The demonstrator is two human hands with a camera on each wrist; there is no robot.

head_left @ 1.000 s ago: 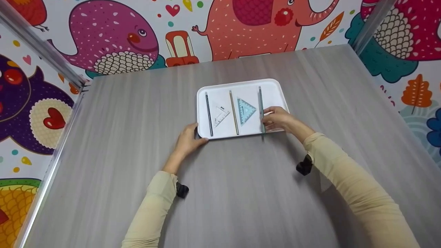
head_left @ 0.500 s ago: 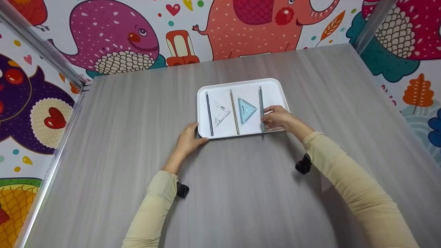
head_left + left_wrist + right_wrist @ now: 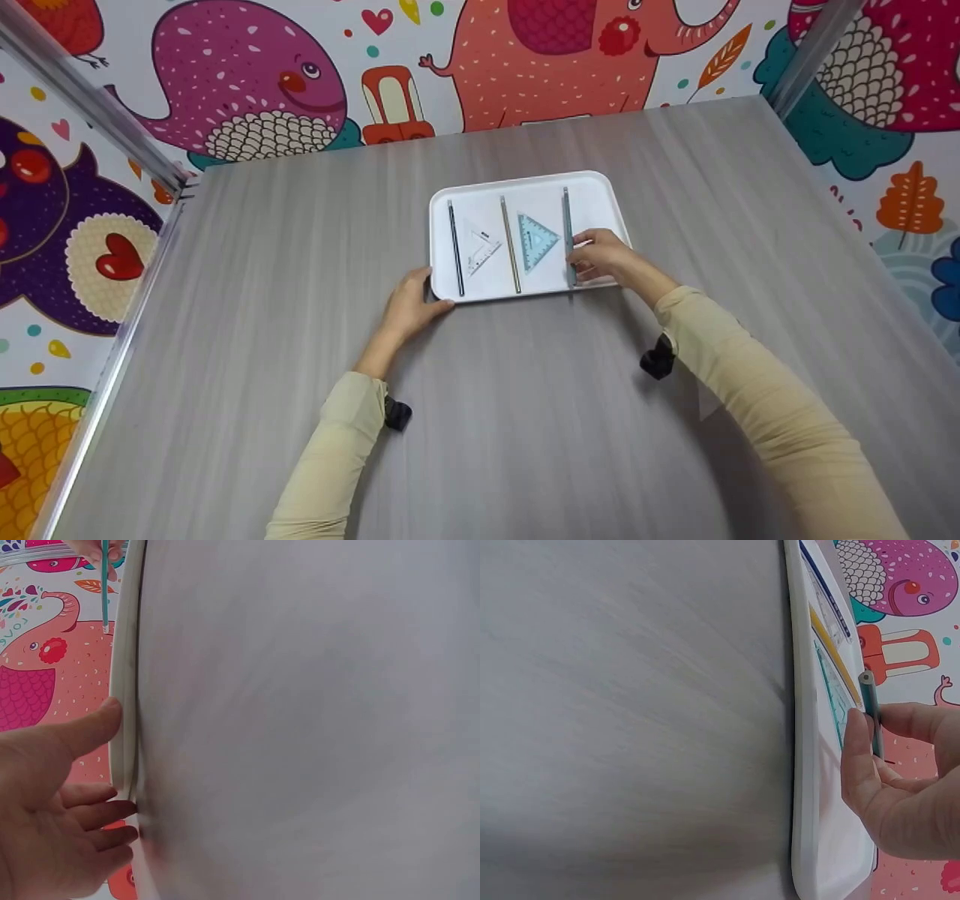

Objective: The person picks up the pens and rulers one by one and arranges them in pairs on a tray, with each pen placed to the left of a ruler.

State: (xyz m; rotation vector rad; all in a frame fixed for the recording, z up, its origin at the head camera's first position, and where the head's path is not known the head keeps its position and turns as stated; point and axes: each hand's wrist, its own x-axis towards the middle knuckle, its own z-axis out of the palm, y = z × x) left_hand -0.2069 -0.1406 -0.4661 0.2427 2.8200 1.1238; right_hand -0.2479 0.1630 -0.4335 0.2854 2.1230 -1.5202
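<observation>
A white tray (image 3: 600, 202) lies on the table. My left hand (image 3: 406, 306) touches its near left corner; in the left wrist view the thumb (image 3: 97, 727) lies against the rim, with the other fingers extended nearby. My right hand (image 3: 606, 256) pinches a teal pencil (image 3: 568, 214) over the tray's right part. The right wrist view shows the pencil's flat near end above thumb and fingers. Left of it on the tray lie a blue set square (image 3: 528, 236), a yellow pencil (image 3: 510, 246), a clear set square (image 3: 484, 258) and a dark pencil (image 3: 455, 247), the pencils roughly parallel.
The grey wood-grain table (image 3: 495, 420) extends around the tray. Behind it stands a wall (image 3: 480, 82) with printed cartoon animals, and a metal frame post (image 3: 90, 97) runs along the left. Each wrist carries a small black camera (image 3: 397, 414).
The teal pencil's near end, which reached past the tray's front rim, now ends close to that rim. My right hand has shifted very slightly left. The left hand and tray stay put.
</observation>
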